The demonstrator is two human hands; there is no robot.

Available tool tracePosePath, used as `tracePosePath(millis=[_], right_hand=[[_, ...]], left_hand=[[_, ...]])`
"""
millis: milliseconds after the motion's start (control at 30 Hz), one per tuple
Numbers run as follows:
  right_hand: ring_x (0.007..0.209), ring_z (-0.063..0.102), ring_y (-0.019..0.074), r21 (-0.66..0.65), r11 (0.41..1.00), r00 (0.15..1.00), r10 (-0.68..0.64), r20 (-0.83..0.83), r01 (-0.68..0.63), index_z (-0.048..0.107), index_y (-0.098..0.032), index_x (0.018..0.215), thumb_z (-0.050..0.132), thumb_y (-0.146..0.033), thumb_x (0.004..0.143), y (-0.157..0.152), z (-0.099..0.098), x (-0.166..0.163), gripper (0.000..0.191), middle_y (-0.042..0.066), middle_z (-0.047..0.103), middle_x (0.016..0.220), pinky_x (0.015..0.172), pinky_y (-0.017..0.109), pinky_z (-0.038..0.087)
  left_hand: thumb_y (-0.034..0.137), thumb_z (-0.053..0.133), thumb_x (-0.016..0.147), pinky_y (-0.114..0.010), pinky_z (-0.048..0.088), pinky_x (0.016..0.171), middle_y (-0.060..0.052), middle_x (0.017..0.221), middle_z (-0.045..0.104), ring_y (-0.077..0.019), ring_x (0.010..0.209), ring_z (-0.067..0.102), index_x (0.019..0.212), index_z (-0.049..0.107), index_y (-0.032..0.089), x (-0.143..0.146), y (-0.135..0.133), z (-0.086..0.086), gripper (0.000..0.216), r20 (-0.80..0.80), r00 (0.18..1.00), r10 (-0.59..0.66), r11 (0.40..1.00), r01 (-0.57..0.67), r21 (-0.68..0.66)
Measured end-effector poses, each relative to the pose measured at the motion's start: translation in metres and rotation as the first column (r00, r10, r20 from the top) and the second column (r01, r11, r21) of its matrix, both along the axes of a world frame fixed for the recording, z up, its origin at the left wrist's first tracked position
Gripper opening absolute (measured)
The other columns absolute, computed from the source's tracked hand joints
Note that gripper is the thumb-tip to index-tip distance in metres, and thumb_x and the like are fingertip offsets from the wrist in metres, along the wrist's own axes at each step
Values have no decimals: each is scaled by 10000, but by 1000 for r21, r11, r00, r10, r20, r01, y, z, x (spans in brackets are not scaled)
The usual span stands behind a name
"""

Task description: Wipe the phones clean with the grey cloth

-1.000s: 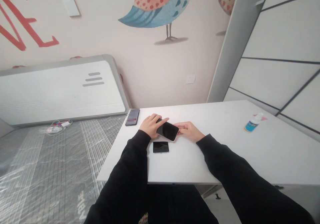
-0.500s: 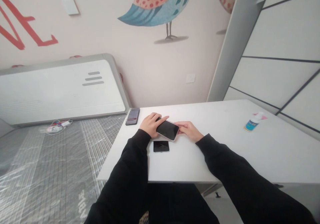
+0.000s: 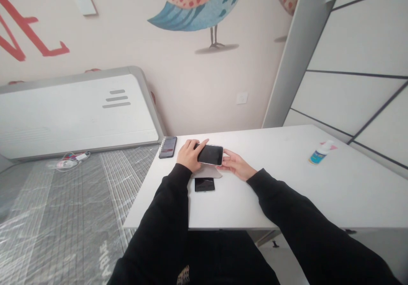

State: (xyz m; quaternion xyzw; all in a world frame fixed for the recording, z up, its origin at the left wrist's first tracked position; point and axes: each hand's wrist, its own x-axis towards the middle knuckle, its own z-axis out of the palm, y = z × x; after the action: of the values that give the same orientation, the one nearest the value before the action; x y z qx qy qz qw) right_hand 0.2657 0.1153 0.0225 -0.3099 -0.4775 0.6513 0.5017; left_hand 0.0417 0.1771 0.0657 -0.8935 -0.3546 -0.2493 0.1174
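Head view: both hands lift a dark-screened phone (image 3: 210, 154) just above a pale case (image 3: 207, 173) lying on the white surface (image 3: 287, 191). The left hand (image 3: 188, 155) has its grip closed around the phone's left end, forefinger laid along the top edge; the right hand (image 3: 234, 165) pinches the opposite end with its fingertips. Keeping the slab level and gripped by its edges looks wise, since the glass is smooth and glossy. Just below the grip lies a smaller black rectangular device (image 3: 204, 184); another phone (image 3: 168, 146) rests left of it.
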Motion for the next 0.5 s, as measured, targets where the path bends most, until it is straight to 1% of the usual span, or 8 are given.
tracePosePath(millis=[133, 267, 433, 500], right_hand=[[1044, 733, 244, 25, 1000, 1000, 0, 22, -1, 574, -247, 1287, 857, -280, 692, 1, -2, 2, 660, 70, 780, 1068, 1021, 471, 533], [1028, 740, 260, 74, 997, 999, -22, 49, 19, 582, -211, 1249, 879, -338, 680, 3, -4, 0, 654, 86, 785, 1042, 1020, 490, 532], [1021, 741, 265, 92, 994, 996, -57, 72, 50, 586, -208, 1202, 889, -366, 665, 3, -6, -4, 637, 90, 783, 1045, 1003, 474, 542], [1021, 739, 260, 96, 993, 995, -70, 75, 63, 583, -208, 1198, 884, -361, 675, 3, -7, -6, 622, 88, 780, 1049, 1001, 464, 543]], left_hand=[[168, 591, 720, -426, 450, 951, -130, 1186, 574, -316, 1118, 496, 1500, 468, 239, 2, -2, 2, 793, -44, 999, 27, 1000, -27, -7], [169, 603, 706, -470, 403, 970, -127, 1169, 577, -334, 1108, 491, 1498, 458, 264, 4, -2, 1, 811, -101, 994, 50, 998, -52, -17], [177, 606, 701, -503, 333, 1063, -119, 1120, 565, -321, 1079, 499, 1481, 477, 240, 5, 0, -1, 793, -114, 993, 18, 1000, -19, -4], [172, 605, 704, -490, 340, 1058, -119, 1104, 556, -315, 1058, 504, 1479, 478, 229, 5, 0, -1, 788, -121, 993, 13, 1000, -12, 10]])
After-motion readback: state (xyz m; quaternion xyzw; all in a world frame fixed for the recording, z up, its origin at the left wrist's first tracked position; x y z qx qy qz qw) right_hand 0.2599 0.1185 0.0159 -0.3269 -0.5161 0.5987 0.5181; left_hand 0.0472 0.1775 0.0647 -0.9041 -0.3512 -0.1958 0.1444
